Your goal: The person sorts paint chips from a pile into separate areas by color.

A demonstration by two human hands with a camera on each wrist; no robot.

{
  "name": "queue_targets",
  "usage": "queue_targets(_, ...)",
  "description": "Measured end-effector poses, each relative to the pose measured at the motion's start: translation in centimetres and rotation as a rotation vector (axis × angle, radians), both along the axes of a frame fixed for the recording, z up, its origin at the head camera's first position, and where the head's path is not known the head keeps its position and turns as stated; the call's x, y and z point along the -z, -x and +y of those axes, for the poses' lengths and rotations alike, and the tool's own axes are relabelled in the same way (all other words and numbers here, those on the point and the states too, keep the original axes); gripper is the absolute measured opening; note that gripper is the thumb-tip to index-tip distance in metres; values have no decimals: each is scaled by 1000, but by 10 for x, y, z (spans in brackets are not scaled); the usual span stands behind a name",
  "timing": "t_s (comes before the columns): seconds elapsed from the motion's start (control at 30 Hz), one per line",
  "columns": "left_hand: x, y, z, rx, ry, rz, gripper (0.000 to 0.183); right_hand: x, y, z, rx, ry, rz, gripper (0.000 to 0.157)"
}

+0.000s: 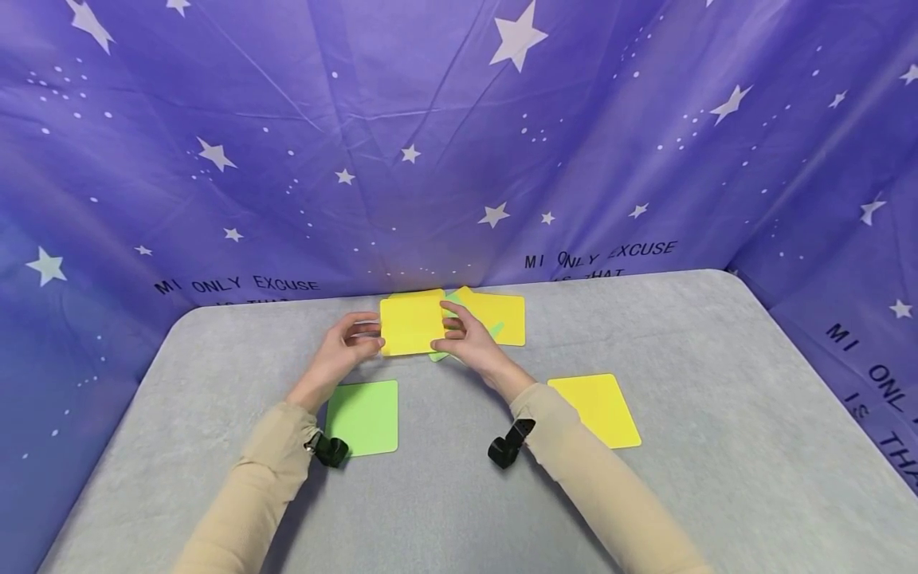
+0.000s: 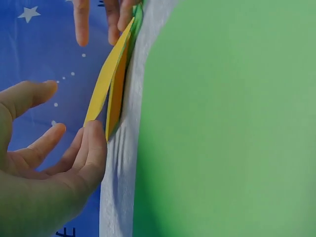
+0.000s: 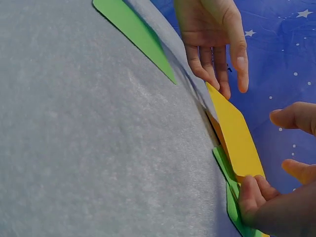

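Held card [image 1: 412, 325]: yellow, tilted over pile [image 1: 512, 320] by desk's [image 1: 717, 359] back edge
Left hand [image 1: 339, 344]: pinching left end
Right hand [image 1: 469, 339]: pinching right end, likely for steadiness
Green card [image 1: 364, 418]: flat, toward left edge
Yellow card [image 1: 601, 408]: flat, toward right edge

Head cam: bright, even light from abv; soft shadows under the sleeves [image 1: 240, 486] on the desk [image 1: 430, 510], faint sheen along creases in the curtain [image 1: 402, 96], wide-angle stretch at edges. L wrist cam: dimmer, soft; close green card [image 2: 227, 118] blurry, darker btm L. R wrist cam: bit hazy, pale glare mid-desk.
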State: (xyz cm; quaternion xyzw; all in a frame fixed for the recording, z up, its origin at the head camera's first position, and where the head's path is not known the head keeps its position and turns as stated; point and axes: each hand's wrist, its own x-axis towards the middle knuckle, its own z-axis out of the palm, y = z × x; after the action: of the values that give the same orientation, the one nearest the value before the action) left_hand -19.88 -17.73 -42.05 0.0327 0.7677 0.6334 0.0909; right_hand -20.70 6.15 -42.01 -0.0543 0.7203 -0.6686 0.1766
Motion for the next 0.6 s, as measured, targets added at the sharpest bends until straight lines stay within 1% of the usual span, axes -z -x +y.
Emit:
queue_targets(0.13, -1, -4, 4, -13, -3, 26, 53, -2, -3, 4, 37, -8, 12, 73)
queue_targets(0.23, -3, -7, 8, -15, -3, 60, 52, -3, -5, 7, 62, -13, 23, 71)
queue_targets(0.37, -4, -10, 15, -12, -20, 95, 49, -2, -7, 12, 78, -14, 61, 69)
queue_targets(0.5, -3, -13, 20, -3, -24, 109, 47, 1, -10, 15, 91, -9, 95, 68)
queue_targets(0.6, -2, -15, 24, 5, -19, 102, 48, 2, -13, 18, 100, 2, 108, 67)
